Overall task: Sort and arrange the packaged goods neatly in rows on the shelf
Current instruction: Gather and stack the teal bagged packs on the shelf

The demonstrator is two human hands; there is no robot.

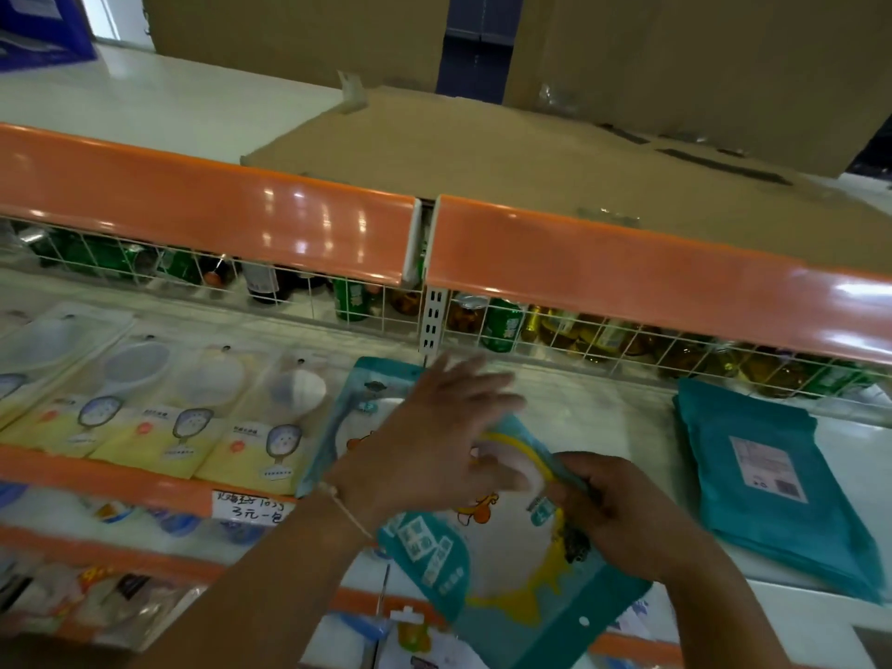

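Partway: yellow packets (159, 422) lie rowed left of the grip, teal stack (777, 480) right of it; right hand (622, 514) pinches the unplaced teal pouch (507, 562) at its edge, left hand (434, 441) flat, fingers spread, over it.

From my remote view, glossy orange plastic trim (207, 219) fronts the shelf above white-coated wire mesh (603, 340); matt brown cardboard (482, 152) lies on top, while shiny plastic pouches (521, 572) and matt teal packets (772, 475) rest below.
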